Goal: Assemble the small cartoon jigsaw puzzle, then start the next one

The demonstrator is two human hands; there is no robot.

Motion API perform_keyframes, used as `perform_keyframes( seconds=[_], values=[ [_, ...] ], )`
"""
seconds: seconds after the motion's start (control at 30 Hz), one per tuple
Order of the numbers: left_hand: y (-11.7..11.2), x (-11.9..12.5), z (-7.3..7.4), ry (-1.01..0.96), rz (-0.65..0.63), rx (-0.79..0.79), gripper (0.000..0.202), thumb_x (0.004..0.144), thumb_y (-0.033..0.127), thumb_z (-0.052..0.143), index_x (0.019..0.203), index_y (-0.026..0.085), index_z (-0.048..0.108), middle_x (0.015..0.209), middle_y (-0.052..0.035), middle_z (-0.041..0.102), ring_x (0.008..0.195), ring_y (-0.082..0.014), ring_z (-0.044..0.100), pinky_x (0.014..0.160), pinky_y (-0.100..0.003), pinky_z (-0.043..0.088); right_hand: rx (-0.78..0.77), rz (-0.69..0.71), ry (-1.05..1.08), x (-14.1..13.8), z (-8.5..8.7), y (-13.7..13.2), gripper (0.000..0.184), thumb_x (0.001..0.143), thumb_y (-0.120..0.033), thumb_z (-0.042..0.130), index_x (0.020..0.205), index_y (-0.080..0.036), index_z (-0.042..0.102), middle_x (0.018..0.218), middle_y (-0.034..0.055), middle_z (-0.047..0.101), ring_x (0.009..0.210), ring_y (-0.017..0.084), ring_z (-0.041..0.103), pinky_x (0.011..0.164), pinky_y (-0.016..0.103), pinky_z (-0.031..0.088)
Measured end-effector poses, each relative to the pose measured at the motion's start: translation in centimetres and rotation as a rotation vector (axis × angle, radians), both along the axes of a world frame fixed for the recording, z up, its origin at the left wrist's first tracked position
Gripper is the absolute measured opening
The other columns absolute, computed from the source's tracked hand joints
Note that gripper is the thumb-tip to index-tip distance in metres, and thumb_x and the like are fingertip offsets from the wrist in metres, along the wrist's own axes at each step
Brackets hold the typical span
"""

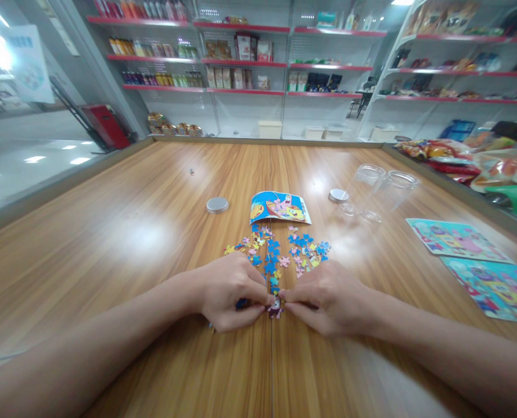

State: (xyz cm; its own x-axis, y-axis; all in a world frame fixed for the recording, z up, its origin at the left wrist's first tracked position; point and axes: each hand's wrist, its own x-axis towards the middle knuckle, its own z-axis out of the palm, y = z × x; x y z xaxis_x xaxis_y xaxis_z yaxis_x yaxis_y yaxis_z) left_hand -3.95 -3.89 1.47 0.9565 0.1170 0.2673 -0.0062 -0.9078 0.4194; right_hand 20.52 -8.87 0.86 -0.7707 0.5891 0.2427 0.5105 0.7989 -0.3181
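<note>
Both my hands meet over a small cluster of jigsaw puzzle pieces (pixel 275 309) low in the middle of the table. My left hand (pixel 236 293) pinches the cluster's left side between thumb and fingertips. From the right, my right hand (pixel 323 299) grips its other edge in the same way. Loose puzzle pieces (pixel 272 255), mostly blue with some yellow and pink, spread just beyond my hands; some are partly hidden by them. Behind these stands a curved picture card (pixel 280 207) with pink and yellow cartoon figures on blue.
Two silver lids (pixel 217 204) (pixel 338 195) lie on the wooden table (pixel 110 290). Clear jars (pixel 398 188) stand at the back right. Two cartoon sheets (pixel 459 239) (pixel 496 287) lie at the right, near packaged goods (pixel 450 157). Stocked shelves (pixel 245 61) line the wall.
</note>
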Motion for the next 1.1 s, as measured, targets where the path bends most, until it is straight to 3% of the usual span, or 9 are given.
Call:
perform_keyframes(
  seconds=[0.2, 0.3, 0.47, 0.57, 0.63, 0.7, 0.87, 0.97, 1.1],
  values=[
    [0.1, -0.1, -0.2, -0.019, 0.016, 0.032, 0.024, 0.08, 0.009, 0.056, 0.094, 0.017, 0.073, 0.066, -0.0044, 0.07, 0.057, -0.0163, 0.065, 0.049, -0.03, 0.042, 0.06, -0.052, 0.096, -0.1, -0.8, 0.0, 0.025, 0.078, -0.017, 0.059, 0.055, -0.017, 0.051, 0.051, -0.0049, 0.055, 0.047, 0.006, 0.042, 0.049, 0.027, 0.021],
    [0.0, -0.1, -0.2, -0.008, 0.015, 0.037, 0.023, 0.08, 0.009, 0.056, 0.093, 0.017, 0.073, 0.067, -0.0039, 0.07, 0.057, -0.0156, 0.064, 0.049, -0.03, 0.041, 0.066, -0.092, 0.062, 0.0, -0.9, 0.3, 0.023, 0.08, -0.017, 0.059, 0.057, -0.018, 0.055, 0.053, -0.0045, 0.058, 0.048, 0.007, 0.047, 0.05, 0.026, 0.024],
    [0.1, -0.2, -0.5, -0.065, 0.037, 0.162, 0.02, 0.085, 0.01, 0.055, 0.095, 0.018, 0.071, 0.068, -0.0018, 0.069, 0.056, -0.0134, 0.062, 0.048, -0.029, 0.038, 0.22, -0.214, 0.144, 0.4, -0.8, 0.8, 0.017, 0.086, -0.012, 0.055, 0.083, -0.019, 0.071, 0.066, -0.0008, 0.069, 0.056, 0.01, 0.058, 0.053, 0.025, 0.03],
    [0.7, -0.7, -0.3, -0.152, 0.132, 0.231, 0.015, 0.09, 0.015, 0.055, 0.096, 0.017, 0.068, 0.067, -0.0005, 0.068, 0.055, -0.0119, 0.059, 0.049, -0.028, 0.037, 0.22, -0.084, 0.178, 0.4, -0.4, 0.5, 0.025, 0.085, -0.01, 0.053, 0.098, -0.02, 0.073, 0.067, -0.0016, 0.069, 0.054, 0.009, 0.057, 0.051, 0.025, 0.03],
    [1.2, -1.1, -0.1, -0.081, 0.201, 0.241, 0.013, 0.093, 0.023, 0.056, 0.086, 0.018, 0.066, 0.065, 0.0001, 0.065, 0.055, -0.0114, 0.058, 0.05, -0.027, 0.037, 0.155, 0.039, 0.112, 0.3, -0.2, 0.1, 0.028, 0.083, -0.01, 0.053, 0.097, -0.021, 0.073, 0.063, -0.0025, 0.067, 0.052, 0.009, 0.055, 0.049, 0.026, 0.028],
    [1.6, -1.3, 0.0, 0.028, 0.234, 0.253, 0.023, 0.094, 0.032, 0.057, 0.076, 0.019, 0.062, 0.063, 0.0004, 0.063, 0.055, -0.0113, 0.057, 0.051, -0.027, 0.036, 0.103, 0.109, 0.063, 0.2, 0.0, -0.2, 0.028, 0.081, -0.011, 0.053, 0.096, -0.023, 0.074, 0.061, -0.0028, 0.065, 0.05, 0.01, 0.054, 0.048, 0.027, 0.026],
    [2.2, -1.4, -0.1, 0.086, 0.286, 0.243, 0.033, 0.095, 0.038, 0.057, 0.068, 0.018, 0.059, 0.061, 0.0006, 0.062, 0.054, -0.0107, 0.055, 0.051, -0.026, 0.033, 0.084, 0.124, 0.042, 0.1, -0.1, -0.2, 0.028, 0.088, -0.014, 0.052, 0.106, -0.022, 0.072, 0.064, -0.0025, 0.067, 0.051, 0.01, 0.053, 0.049, 0.028, 0.025],
    [2.0, -1.3, 1.0, 0.174, 0.358, 0.208, 0.039, 0.092, 0.045, 0.06, 0.064, 0.018, 0.061, 0.056, 0.0008, 0.061, 0.05, -0.0103, 0.053, 0.05, -0.025, 0.031, 0.098, 0.033, -0.012, -0.1, -0.1, 0.0, 0.024, 0.096, -0.02, 0.048, 0.105, -0.019, 0.07, 0.071, 0.0, 0.069, 0.056, 0.01, 0.055, 0.052, 0.028, 0.026],
    [1.0, -2.0, 3.9, 0.503, 0.536, 0.222, 0.05, 0.075, 0.064, 0.073, 0.052, 0.02, 0.063, 0.044, 0.0016, 0.054, 0.038, -0.0107, 0.04, 0.045, -0.025, 0.019, 0.073, -0.071, -0.09, -0.3, 0.0, -0.1, 0.023, 0.098, -0.026, 0.047, 0.093, -0.02, 0.069, 0.07, -0.0001, 0.069, 0.055, 0.01, 0.054, 0.053, 0.029, 0.024]
  ],
)
